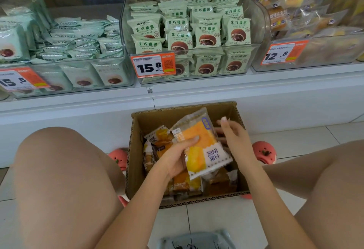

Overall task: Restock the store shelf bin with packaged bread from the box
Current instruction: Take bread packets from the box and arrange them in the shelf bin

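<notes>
Head view shows the left hand (pixel 178 155) curled round a packaged bread (pixel 201 142), thumb on its face and fingers underneath, lifted just above the open cardboard box (pixel 136 150). The right hand (pixel 234 138) hovers just beside the pack's far edge with loosely spread fingers; whether it touches the wrapper I cannot tell. Below both hands, more packs of bread (pixel 157 146) lie jumbled in the box. Ahead of and above the right hand stands the shelf bin (pixel 315 55) of similar yellow loaves, probably the target.

The pack looks light and soft: a puffy, glossy film round a spongy slice. It would likely squash under a hard squeeze and slide in a loose one. Holding it flat across the middle, or pinching a crimped end seal, seems safest.
</notes>
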The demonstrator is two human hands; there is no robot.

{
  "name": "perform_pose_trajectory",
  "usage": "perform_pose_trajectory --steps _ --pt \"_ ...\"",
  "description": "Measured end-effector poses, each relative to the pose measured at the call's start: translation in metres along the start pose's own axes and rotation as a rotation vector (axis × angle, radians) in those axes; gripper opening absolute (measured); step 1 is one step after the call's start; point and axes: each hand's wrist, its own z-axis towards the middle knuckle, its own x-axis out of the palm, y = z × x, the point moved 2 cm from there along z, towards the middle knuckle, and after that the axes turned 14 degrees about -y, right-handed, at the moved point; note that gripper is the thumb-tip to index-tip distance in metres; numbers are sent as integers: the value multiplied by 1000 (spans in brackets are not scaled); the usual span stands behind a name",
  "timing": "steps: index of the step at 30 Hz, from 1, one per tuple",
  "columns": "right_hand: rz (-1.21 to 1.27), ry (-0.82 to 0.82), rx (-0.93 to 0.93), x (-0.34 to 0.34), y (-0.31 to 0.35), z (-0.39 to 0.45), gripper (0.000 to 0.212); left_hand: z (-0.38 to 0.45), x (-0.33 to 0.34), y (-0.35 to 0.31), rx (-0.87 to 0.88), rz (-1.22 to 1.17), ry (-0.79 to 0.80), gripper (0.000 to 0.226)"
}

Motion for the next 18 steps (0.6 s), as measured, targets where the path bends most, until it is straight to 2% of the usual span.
perform_pose_trajectory --steps 2,6,9,13,15,18 --pt "-113 72 -69 3 -3 -6 30 0 -2 -4 -7 -27 -24 49" --pt "-113 86 -145 9 3 -7 20 -1 -2 -4 -20 -84 -11 44" --pt "-19 92 -55 4 -1 -6 22 -1 -2 -4 -17 -159 -16 42" --pt "106 277 204 6 -7 -10 33 3 -3 -5 36 -284 21 55" --pt "93 306 179 7 -3 -11 40 1 -3 -9 70 -257 86 59" --pt "109 263 116 -1 14 -9 25 -5 -4 -25 114 -240 157 68"
